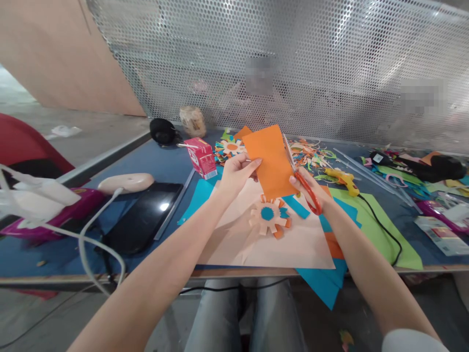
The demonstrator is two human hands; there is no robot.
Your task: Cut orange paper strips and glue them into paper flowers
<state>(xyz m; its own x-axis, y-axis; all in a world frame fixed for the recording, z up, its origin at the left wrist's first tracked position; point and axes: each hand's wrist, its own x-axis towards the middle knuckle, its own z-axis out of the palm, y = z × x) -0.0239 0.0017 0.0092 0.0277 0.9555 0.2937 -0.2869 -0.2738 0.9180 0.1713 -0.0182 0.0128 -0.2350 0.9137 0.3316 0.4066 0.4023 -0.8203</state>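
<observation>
My left hand (pixel 240 171) pinches the left edge of an orange paper sheet (pixel 273 161), thumb in front, held up above the table. My right hand (pixel 310 186) is closed on red-handled scissors (pixel 303 188), whose blades (pixel 288 149) point up along the sheet's right edge; I cannot tell whether they are cutting into it. Below the sheet, a paper flower (pixel 267 215) with cream petals, a blue centre and orange and blue pieces behind lies on a large cream sheet (pixel 234 239). A blue paper strip (pixel 297 206) lies beside the flower.
Paper scraps (pixel 308 154) pile up at the back near a perforated metal panel (pixel 330 73). A yellow glue gun (pixel 343 180) with a black cord lies on the right by green paper (pixel 384 230). Leftward are a pink drink carton (pixel 202 159), a black phone (pixel 142 215) and white cables (pixel 86 230).
</observation>
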